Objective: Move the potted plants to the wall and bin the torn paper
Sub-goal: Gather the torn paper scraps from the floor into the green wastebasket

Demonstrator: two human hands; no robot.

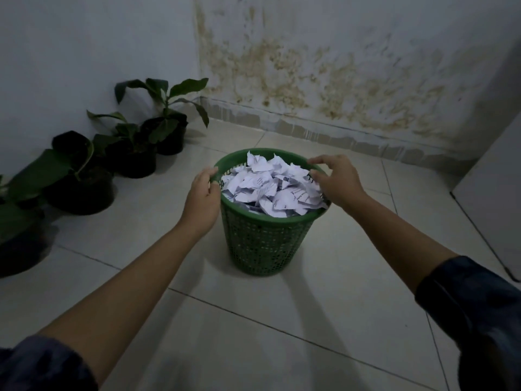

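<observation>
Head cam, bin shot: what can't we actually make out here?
- Print on the torn paper: too small and blurred.
- Depth of the green bin: hidden under the paper heap.
- Nearest potted plant: cut off by the left edge, dark.
- Left hand fingers: curled over the rim, tips hidden.
- Right hand fingers: grip on the rim unclear.

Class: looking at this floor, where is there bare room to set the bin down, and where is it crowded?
Bare tiles lie between the green bin and the stained wall, and in front of the bin, between the person's arms. The left wall is crowded: potted plants line it.
</observation>
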